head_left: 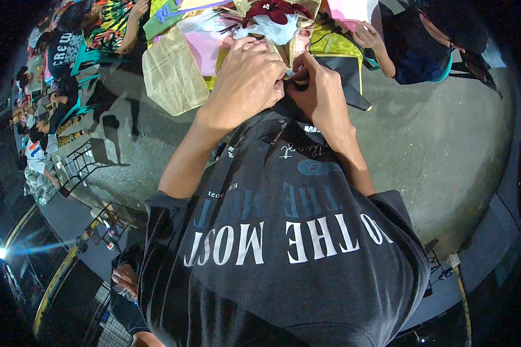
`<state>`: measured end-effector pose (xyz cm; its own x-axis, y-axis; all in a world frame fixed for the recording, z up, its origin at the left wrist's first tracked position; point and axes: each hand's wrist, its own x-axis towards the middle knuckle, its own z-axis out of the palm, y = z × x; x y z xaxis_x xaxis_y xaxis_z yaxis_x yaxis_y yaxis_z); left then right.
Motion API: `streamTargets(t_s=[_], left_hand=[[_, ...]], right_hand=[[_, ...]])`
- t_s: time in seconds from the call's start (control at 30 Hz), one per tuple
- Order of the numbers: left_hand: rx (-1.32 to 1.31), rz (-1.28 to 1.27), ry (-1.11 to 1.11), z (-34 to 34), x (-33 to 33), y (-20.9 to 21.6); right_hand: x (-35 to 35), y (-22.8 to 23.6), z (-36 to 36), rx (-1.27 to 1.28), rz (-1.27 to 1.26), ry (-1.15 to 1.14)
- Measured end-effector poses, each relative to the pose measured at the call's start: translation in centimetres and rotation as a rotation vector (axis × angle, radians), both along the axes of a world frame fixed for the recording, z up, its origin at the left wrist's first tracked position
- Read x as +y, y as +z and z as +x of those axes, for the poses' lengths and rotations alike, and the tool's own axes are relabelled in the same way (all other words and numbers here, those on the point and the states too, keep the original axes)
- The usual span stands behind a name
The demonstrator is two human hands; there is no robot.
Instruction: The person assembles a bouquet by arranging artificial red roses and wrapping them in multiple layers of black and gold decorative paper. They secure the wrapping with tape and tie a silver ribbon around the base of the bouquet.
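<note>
Both my hands come together at the table's near edge, close in front of my dark shirt. My left hand (246,84) is closed, its fingertips bent inward. Beside it my right hand (321,89) is curled, thumb and forefinger pinched. Whatever lies between the fingers is small and mostly hidden. Just beyond them sits a dark red flower (272,10) above pale blue-white gauzy wrap (275,32). Tan print-patterned paper (173,72) hangs over the edge left of my hands, with a pink sheet (200,43) on it. A black sheet (350,84) sticks out at the right.
Yellow-green paper (336,46) lies beneath the other sheets. At right, another person's hand (369,37) touches pink paper. A person in bright patterned clothing (113,23) is at far left, near teal chairs (87,58). A black metal frame (84,162) stands on the grey floor (434,144).
</note>
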<state>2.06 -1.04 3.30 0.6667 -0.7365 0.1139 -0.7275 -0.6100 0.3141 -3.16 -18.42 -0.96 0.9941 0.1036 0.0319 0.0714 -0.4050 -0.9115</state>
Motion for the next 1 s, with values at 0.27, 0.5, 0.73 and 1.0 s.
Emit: streamTargets(t_s=[0.27,0.5,0.73,1.0], left_hand=[[-0.018,-0.009,-0.008,0.0,0.0,0.0],[-0.019,-0.013,0.01,-0.1,0.2,0.3],[0.001,0.034,0.061,-0.3,0.7,0.5],[0.038,-0.083,0.156,-0.4,1.8,0.0]], right_hand=[[0.1,-0.6,0.0,0.011,-0.001,-0.04],[0.2,-0.3,0.0,0.012,0.029,-0.05],[0.1,-0.3,0.1,0.011,0.014,-0.079],[-0.3,-0.9,0.5,0.031,-0.019,-0.082]])
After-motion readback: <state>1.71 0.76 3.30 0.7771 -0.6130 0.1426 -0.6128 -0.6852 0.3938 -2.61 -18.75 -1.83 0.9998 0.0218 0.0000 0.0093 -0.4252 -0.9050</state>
